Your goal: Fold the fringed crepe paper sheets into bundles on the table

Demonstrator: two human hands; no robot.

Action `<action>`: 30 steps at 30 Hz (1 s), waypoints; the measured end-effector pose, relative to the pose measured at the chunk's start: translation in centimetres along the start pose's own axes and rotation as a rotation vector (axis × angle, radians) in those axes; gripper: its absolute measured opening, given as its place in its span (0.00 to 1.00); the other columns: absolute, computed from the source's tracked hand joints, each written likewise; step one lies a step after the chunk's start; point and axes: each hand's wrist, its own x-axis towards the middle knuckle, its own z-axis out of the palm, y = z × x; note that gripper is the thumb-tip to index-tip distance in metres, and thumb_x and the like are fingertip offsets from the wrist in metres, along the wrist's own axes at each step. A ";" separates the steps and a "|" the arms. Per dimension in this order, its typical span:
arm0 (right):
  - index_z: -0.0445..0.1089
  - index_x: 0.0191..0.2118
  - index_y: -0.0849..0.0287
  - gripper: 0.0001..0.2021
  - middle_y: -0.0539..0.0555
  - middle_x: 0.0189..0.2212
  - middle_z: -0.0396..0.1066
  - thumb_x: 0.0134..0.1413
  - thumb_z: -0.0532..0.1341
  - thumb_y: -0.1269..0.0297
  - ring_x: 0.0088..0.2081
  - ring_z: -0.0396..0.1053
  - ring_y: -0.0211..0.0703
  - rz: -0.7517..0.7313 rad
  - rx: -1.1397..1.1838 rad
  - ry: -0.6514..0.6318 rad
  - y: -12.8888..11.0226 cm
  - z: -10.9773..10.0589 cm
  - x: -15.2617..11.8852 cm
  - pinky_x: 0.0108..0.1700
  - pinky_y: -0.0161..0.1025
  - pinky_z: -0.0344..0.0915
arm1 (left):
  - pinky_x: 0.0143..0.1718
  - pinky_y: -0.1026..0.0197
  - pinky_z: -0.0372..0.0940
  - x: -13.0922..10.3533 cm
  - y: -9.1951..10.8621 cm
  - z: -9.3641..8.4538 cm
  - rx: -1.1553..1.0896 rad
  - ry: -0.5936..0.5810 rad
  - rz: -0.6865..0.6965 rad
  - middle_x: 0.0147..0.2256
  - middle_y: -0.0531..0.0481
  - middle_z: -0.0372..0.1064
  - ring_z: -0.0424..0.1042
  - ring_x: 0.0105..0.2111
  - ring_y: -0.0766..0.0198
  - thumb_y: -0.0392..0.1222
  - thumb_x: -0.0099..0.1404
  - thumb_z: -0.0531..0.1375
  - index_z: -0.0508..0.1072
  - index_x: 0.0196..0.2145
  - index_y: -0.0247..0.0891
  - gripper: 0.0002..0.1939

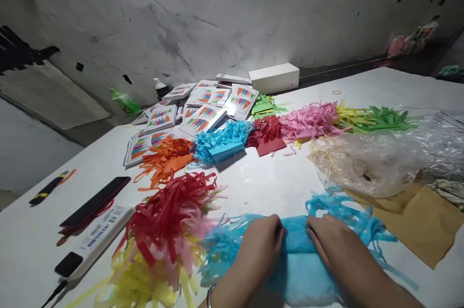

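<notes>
My left hand [259,245] and my right hand [331,242] press down side by side on a folded stack of blue tissue paper [297,259] at the near edge of the white table [261,182]. Blue fringed strips fan out on both sides of the hands. Both hands lie with fingers curled on the blue paper. Just left of my left hand sits a heap of red, pink and yellow fringed tissue [166,235].
Orange [167,158], blue [221,142], dark red [267,135], pink [310,122], yellow and green [384,118] fringed bundles run across the table. Printed packets [203,112] and a white box [274,77] lie at the back. A clear plastic bag [366,163], brown paper [422,223], a phone [96,201] and a remote [92,242] lie nearby.
</notes>
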 end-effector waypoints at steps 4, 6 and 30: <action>0.62 0.26 0.51 0.12 0.46 0.20 0.70 0.57 0.57 0.75 0.23 0.72 0.46 0.017 -0.064 0.014 0.1 0.5 0.4 0.26 0.41 0.61 | 0.31 0.58 0.57 0.6 0.1 0.0 0.020 -0.008 -0.035 0.36 0.45 0.82 0.78 0.37 0.54 0.40 0.67 0.56 0.76 0.37 0.40 0.08; 0.63 0.26 0.52 0.11 0.46 0.20 0.69 0.56 0.60 0.74 0.23 0.71 0.46 0.024 -0.087 0.025 0.1 0.7 0.5 0.25 0.42 0.60 | 0.31 0.57 0.57 0.7 0.1 0.1 0.030 -0.012 -0.046 0.37 0.45 0.82 0.78 0.38 0.53 0.41 0.66 0.57 0.76 0.38 0.40 0.08; 0.75 0.36 0.47 0.13 0.47 0.34 0.71 0.48 0.69 0.76 0.38 0.69 0.47 0.000 0.005 0.128 1.2 -0.2 1.0 0.42 0.46 0.55 | 0.32 0.59 0.60 0.0 0.4 0.4 0.047 0.038 -0.043 0.36 0.48 0.82 0.79 0.38 0.54 0.38 0.66 0.58 0.75 0.37 0.41 0.06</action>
